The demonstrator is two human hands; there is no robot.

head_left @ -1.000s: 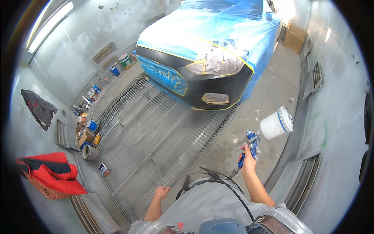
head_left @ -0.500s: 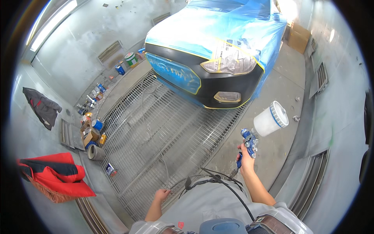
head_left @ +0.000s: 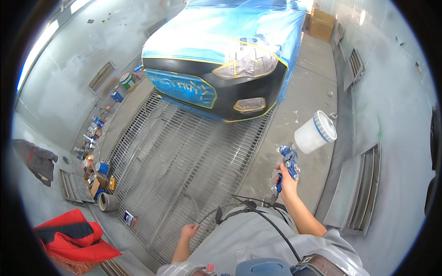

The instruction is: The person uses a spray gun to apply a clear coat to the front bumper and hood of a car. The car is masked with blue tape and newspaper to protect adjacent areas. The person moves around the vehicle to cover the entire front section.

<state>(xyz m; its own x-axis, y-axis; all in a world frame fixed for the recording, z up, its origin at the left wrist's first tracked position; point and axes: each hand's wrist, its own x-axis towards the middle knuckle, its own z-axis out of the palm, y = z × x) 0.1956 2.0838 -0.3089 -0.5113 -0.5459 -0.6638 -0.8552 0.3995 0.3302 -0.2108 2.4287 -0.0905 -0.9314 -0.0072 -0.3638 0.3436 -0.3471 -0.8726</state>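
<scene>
Blue spray gun: gripped in your right hand at 4 o'clock, white cup tilted above.
Left hand: 6 o'clock, loosely curled around the black hose.
Car: 12 o'clock, blue-masked, yellow tape edging.
Cans: 9 o'clock, along the wall.

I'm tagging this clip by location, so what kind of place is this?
Most likely a vehicle paint booth. A car stands masked in blue film over a metal floor grate, the right hand holds a blue spray gun with a white cup, and paint cans line the wall.
</scene>
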